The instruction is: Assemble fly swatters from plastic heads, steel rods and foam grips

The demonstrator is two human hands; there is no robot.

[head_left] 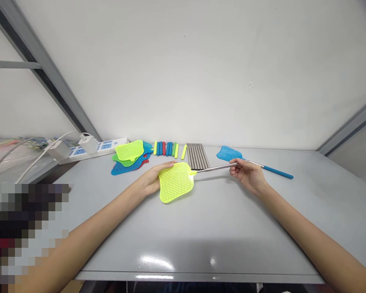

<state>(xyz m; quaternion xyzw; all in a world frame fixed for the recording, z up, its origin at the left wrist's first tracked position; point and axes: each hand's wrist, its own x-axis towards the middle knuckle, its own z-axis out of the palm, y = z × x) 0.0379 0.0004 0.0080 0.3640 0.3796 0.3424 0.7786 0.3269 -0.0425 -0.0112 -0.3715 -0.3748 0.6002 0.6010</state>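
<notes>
My left hand (156,177) grips the edge of a yellow fly swatter head (176,184), its fingers partly behind the mesh. A thin metal rod (215,167) runs from the head's neck to the right. At the rod's far end, my right hand (247,174) pinches it between thumb and fingers. The head and rod are held above the grey table. Just behind my right hand lies a fly swatter with a blue head (229,153) and a blue handle (278,171).
Several metal rods (197,156) lie side by side near the wall. Left of them is a row of coloured handle grips (166,149). Loose swatter heads (129,151) are stacked further left, beside a white power strip (105,146) with cables on the grey table (201,228).
</notes>
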